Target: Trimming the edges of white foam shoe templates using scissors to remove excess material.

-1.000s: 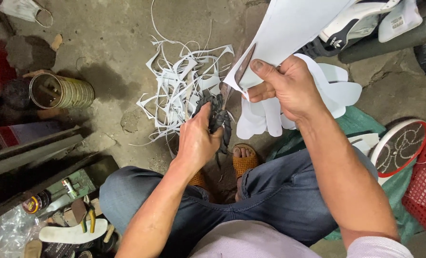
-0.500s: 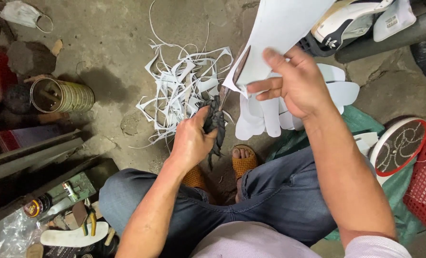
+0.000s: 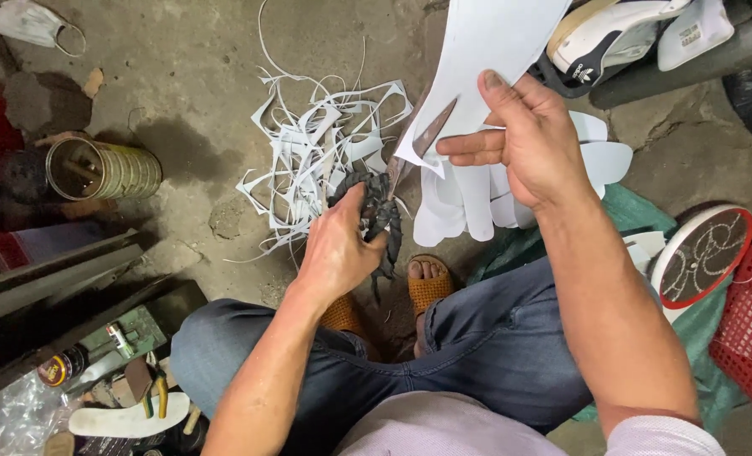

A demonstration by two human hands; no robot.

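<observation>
Left hand [image 3: 338, 249] closed on wrapped scissors [image 3: 384, 207]; right hand [image 3: 532, 139] pinched white sheet [image 3: 486, 51], raised to meet blades (offcut strips [image 3: 308, 156] heaped on floor [image 3: 190, 67] beneath).

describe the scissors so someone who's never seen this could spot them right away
Start at the tangled heap of white offcut strips on the concrete floor, then look to its right edge. There the left hand closes its grip on dark wrapped handles: the scissors, whose blades bite into the white sheet, the only metal tool among pale scraps.
</observation>
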